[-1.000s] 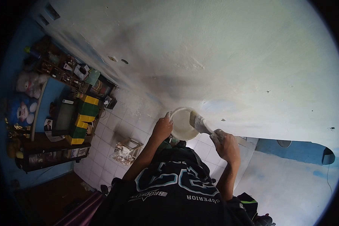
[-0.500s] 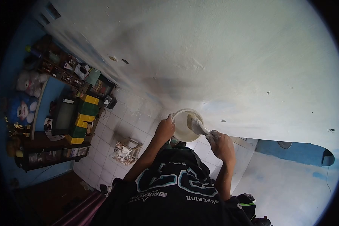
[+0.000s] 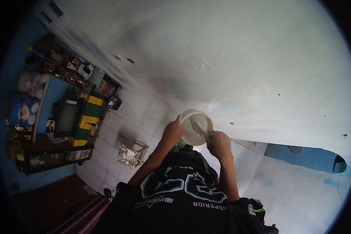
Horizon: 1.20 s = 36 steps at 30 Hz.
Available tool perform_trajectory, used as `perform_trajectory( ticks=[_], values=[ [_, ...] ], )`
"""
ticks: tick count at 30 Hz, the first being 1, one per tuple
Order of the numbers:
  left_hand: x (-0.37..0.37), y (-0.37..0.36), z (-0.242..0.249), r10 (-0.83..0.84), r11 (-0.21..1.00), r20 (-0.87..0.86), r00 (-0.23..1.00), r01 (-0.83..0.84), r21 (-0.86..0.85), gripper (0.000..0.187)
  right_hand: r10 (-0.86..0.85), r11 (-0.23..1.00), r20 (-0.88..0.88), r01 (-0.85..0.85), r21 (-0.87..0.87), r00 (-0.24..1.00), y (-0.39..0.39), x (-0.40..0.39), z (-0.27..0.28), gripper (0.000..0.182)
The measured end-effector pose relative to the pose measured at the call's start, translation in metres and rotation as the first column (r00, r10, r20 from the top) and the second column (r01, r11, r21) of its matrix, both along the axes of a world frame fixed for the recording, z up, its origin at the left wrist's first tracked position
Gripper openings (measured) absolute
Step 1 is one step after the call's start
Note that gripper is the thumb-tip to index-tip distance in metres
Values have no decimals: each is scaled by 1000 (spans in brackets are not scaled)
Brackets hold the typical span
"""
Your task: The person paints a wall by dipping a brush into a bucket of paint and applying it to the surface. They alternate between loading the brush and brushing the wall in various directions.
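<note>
A round whitish bucket (image 3: 188, 141) is held up in front of my chest, with pale liquid in it. My left hand (image 3: 172, 132) grips its rim on the left side, fingers closed over the edge. In my right hand (image 3: 219, 144) is a paintbrush (image 3: 200, 127), its handle clasped in closed fingers. The bristle end dips inside the bucket, tilted toward the far left wall of it. White smears show on my fingers. Just beyond the bucket rises the patchy white wall (image 3: 230, 70).
A small paint-spattered wooden stool (image 3: 132, 154) stands on the white tiled floor (image 3: 117, 126) below. To the left, a cabinet holds a television (image 3: 67, 119), green and yellow blocks (image 3: 90, 113) and stuffed toys (image 3: 25, 111). A blue-and-white wall (image 3: 296, 175) lies at the right.
My right hand has moved left and slightly up, pushing the brush deeper into the bucket. The bucket has tilted a little; my left hand still holds its rim.
</note>
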<state>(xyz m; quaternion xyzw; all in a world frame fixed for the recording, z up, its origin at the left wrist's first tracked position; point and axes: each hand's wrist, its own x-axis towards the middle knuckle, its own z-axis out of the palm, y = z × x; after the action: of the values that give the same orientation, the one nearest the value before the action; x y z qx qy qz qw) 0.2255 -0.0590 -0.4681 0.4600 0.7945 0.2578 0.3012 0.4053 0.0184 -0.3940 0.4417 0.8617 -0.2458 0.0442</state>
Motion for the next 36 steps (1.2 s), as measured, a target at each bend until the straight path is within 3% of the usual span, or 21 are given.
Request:
perform_trajectory(
  ticks=[5, 14, 17, 24, 27, 28, 30, 33, 36],
  values=[
    [5, 2, 6, -14, 999, -3, 1000, 14, -38, 46, 112, 992, -17, -111, 52, 994, -2, -22, -30, 11],
    [9, 0, 3, -26, 999, -68, 997, 28, 28, 46, 219, 975, -41, -217, 42, 975, -7, -39, -68, 11],
    [9, 0, 1, 22, 999, -9, 1000, -22, 28, 45, 208, 977, -92, -203, 61, 974, -8, -40, -70, 12],
    [-8, -4, -5, 112, 994, -20, 994, -112, -20, 44, 58, 998, -207, -65, -26, 977, -6, -5, -15, 24],
    [-26, -7, -31, 159, 987, -45, 986, -158, 36, 42, -30, 997, -345, 5, -72, 938, -2, 12, 27, 21],
    [-30, -8, -34, 172, 984, -51, 984, -170, 45, 42, 11, 1000, -428, -2, 21, 904, -1, 20, 29, 23],
    [-37, -8, -31, 191, 980, -40, 981, -189, 58, 41, -240, 955, -506, 107, -277, 828, 2, 28, 33, 25],
    [-42, -6, -25, 211, 975, -4, 977, -210, 76, 40, -473, 801, -509, 110, -589, 719, 7, 30, 50, 27],
    [-45, -2, -18, 245, 966, 8, 970, -244, 86, 38, -562, 753, -593, 61, -655, 576, 7, 21, 58, 27]
  ],
)
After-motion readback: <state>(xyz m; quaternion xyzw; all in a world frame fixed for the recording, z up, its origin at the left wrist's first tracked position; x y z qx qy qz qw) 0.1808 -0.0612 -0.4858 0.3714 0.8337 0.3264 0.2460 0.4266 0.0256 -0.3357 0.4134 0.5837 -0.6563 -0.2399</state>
